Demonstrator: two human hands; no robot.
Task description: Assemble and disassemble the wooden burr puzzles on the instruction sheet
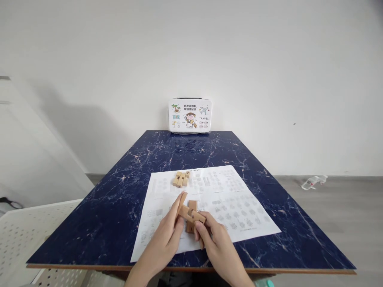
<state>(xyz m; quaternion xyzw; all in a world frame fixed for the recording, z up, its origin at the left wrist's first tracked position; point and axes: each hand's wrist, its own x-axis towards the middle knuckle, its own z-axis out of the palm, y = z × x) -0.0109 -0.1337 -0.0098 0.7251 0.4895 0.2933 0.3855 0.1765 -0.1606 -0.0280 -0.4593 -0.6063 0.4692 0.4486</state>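
My left hand has its thumb and fingers closed on notched wooden puzzle pieces, one of them standing up at the fingertips. From the other side, my right hand pinches another notched wooden piece with dark marks on its face. The pieces meet between both hands; whether they are interlocked I cannot tell. Just behind and below them is a further wooden block, partly covered by my hands. A small cluster of lighter wooden pieces lies farther back on the printed sheet.
The sheet with rows of diagrams lies on a dark blue marbled table. A white printed case stands at the table's far end against the wall. A perforated white basket is at the lower left; a clear plastic bottle lies on the floor at right.
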